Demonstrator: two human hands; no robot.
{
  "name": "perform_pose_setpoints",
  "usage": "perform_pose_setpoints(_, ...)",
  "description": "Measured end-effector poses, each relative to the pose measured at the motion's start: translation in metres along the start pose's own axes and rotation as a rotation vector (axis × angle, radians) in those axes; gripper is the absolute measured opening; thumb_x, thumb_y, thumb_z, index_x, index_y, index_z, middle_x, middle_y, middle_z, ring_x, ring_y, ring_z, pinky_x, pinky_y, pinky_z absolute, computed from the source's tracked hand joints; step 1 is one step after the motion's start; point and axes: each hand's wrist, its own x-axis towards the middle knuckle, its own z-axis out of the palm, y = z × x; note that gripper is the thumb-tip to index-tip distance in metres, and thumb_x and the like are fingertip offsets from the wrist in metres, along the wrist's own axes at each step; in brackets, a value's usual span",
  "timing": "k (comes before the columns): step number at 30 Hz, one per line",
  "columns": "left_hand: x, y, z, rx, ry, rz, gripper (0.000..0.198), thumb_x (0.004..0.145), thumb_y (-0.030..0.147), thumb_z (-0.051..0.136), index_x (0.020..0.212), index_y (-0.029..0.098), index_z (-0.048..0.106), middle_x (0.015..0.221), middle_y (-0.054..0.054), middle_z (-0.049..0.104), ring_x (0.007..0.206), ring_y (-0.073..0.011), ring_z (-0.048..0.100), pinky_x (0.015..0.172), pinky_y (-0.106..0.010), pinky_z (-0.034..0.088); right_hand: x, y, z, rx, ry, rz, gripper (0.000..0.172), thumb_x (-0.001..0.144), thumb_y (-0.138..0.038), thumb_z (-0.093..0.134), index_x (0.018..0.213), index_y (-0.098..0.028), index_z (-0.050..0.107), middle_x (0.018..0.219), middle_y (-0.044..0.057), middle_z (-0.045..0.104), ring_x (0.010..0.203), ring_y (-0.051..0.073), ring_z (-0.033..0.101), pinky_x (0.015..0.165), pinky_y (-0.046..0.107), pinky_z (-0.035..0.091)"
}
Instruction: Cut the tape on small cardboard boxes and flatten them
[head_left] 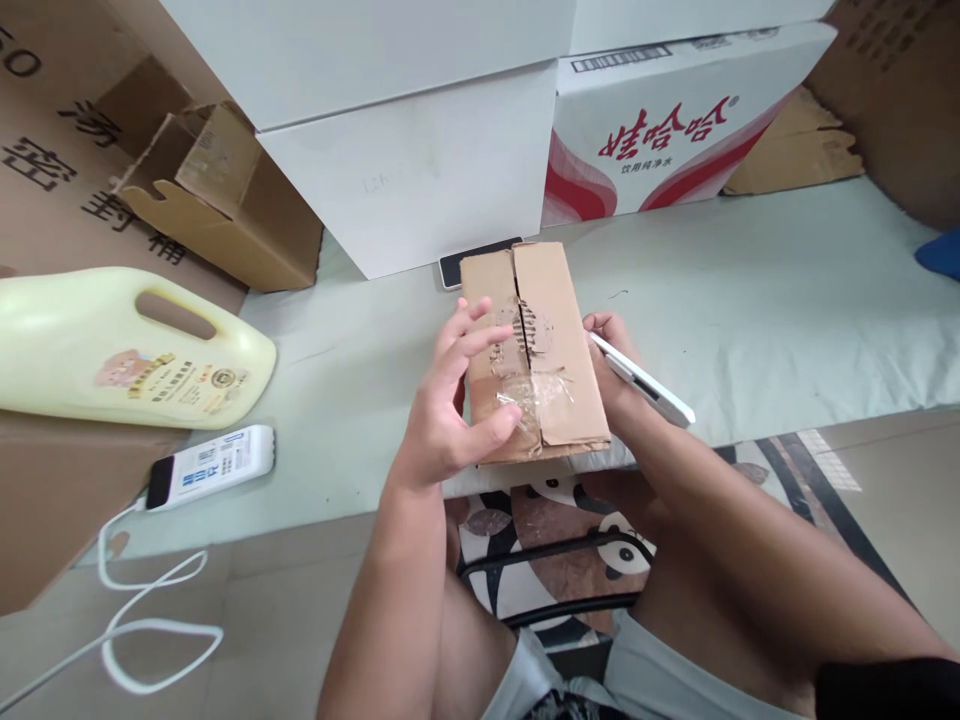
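A small brown cardboard box point(566, 350) stands at the middle of the pale green surface, its top flaps meeting at a seam with torn patches and clear tape near the front. My left hand point(450, 400) is at the box's left side, fingers spread over the top, the thumb near the tape. On the right side of the box, my right hand point(613, 365) is closed around a white utility knife point(645, 382), which points down toward the front right. Part of my right hand's fingers is hidden behind the knife and box.
A dark phone point(480, 262) lies behind the box. White cartons point(420, 170) stand at the back. On the left are a yellow bottle point(112, 340), a white power bank point(217, 468) with a cable, and an open cardboard box point(262, 220).
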Motion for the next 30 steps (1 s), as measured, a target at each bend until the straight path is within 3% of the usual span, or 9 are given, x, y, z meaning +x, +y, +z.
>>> perform_pose_setpoints(2, -0.002, 0.008, -0.002, 0.081, -0.085, -0.025, 0.07, 0.084, 0.057, 0.075, 0.146, 0.035, 0.052, 0.168, -0.01, 0.037, 0.163, -0.0416, 0.019, 0.129, -0.071, 0.022, 0.0, -0.004, 0.001, 0.044, 0.047, 0.016, 0.029, 0.095, -0.051, 0.06, 0.098, -0.026, 0.045, 0.078, -0.003, 0.053, 0.065, 0.012, 0.048, 0.058, 0.025, 0.037)
perform_pose_setpoints(5, -0.005, 0.023, -0.003, 0.192, -0.207, -0.08, 0.106, 0.066, 0.047, 0.092, 0.156, 0.037, 0.037, 0.173, -0.012, 0.024, 0.163, -0.0492, 0.006, 0.125, -0.079, 0.019, 0.0, -0.008, 0.001, 0.084, 0.053, 0.018, 0.028, 0.094, -0.049, 0.06, 0.097, -0.026, 0.046, 0.077, -0.004, 0.055, 0.064, 0.012, 0.051, 0.058, 0.026, 0.039)
perform_pose_setpoints(8, -0.006, 0.035, -0.001, 0.26, -0.248, -0.112, 0.115, 0.064, 0.028, 0.091, 0.16, 0.039, 0.028, 0.174, -0.012, 0.02, 0.163, -0.0488, 0.006, 0.125, -0.08, 0.017, -0.001, -0.011, 0.0, 0.081, 0.065, 0.016, 0.025, 0.094, -0.046, 0.061, 0.097, -0.025, 0.047, 0.077, -0.004, 0.056, 0.063, 0.012, 0.051, 0.057, 0.026, 0.038)
perform_pose_setpoints(12, -0.003, 0.039, 0.001, 0.256, -0.205, -0.072, 0.107, 0.068, 0.016, 0.08, 0.159, 0.036, 0.028, 0.172, -0.014, 0.024, 0.163, -0.0449, 0.015, 0.126, -0.076, 0.022, -0.002, -0.015, -0.001, 0.096, 0.082, -0.012, 0.024, 0.092, -0.043, 0.062, 0.094, -0.025, 0.046, 0.081, -0.002, 0.057, 0.069, 0.013, 0.057, 0.063, 0.028, 0.046)
perform_pose_setpoints(16, 0.004, 0.034, 0.0, 0.262, -0.053, 0.11, 0.084, 0.073, 0.012, 0.068, 0.151, 0.03, 0.041, 0.158, -0.014, 0.046, 0.152, -0.0345, 0.044, 0.127, -0.065, 0.034, 0.0, -0.017, 0.0, 0.122, 0.091, -0.014, 0.025, 0.089, -0.044, 0.063, 0.094, -0.026, 0.046, 0.08, -0.002, 0.055, 0.078, 0.016, 0.063, 0.073, 0.033, 0.053)
perform_pose_setpoints(20, 0.008, 0.028, 0.001, 0.338, 0.112, 0.251, 0.058, 0.077, 0.02, 0.071, 0.133, 0.027, 0.056, 0.135, -0.009, 0.065, 0.13, -0.0297, 0.066, 0.12, -0.059, 0.049, 0.005, -0.027, -0.006, 0.133, 0.146, -0.095, 0.023, 0.091, -0.043, 0.059, 0.096, -0.027, 0.044, 0.074, -0.004, 0.054, 0.079, 0.016, 0.064, 0.079, 0.036, 0.054)
perform_pose_setpoints(24, 0.009, 0.022, 0.01, 0.371, 0.246, 0.328, 0.043, 0.081, 0.032, 0.075, 0.121, 0.024, 0.061, 0.12, -0.007, 0.073, 0.114, -0.0271, 0.074, 0.104, -0.052, 0.064, 0.001, -0.058, -0.021, 0.101, 0.264, -0.244, 0.019, 0.096, -0.042, 0.053, 0.088, -0.026, 0.046, 0.069, -0.003, 0.048, 0.062, 0.013, 0.054, 0.059, 0.031, 0.045)
perform_pose_setpoints(27, 0.008, 0.021, 0.02, 0.441, 0.352, 0.366, 0.038, 0.081, 0.037, 0.078, 0.112, 0.022, 0.064, 0.105, -0.004, 0.077, 0.102, -0.0264, 0.079, 0.091, -0.046, 0.069, -0.013, -0.086, -0.028, 0.083, 0.17, -0.272, 0.022, 0.096, -0.038, 0.054, 0.079, -0.025, 0.048, 0.063, -0.003, 0.047, 0.05, 0.011, 0.043, 0.047, 0.028, 0.034)
perform_pose_setpoints(30, 0.005, 0.024, 0.031, 0.515, 0.407, 0.361, 0.037, 0.081, 0.038, 0.082, 0.11, 0.02, 0.065, 0.096, -0.003, 0.079, 0.094, -0.0263, 0.081, 0.087, -0.043, 0.071, -0.031, -0.107, -0.027, -0.012, 0.057, -0.253, 0.019, 0.094, -0.034, 0.058, 0.079, -0.025, 0.052, 0.059, -0.003, 0.052, 0.048, 0.011, 0.044, 0.046, 0.028, 0.035)
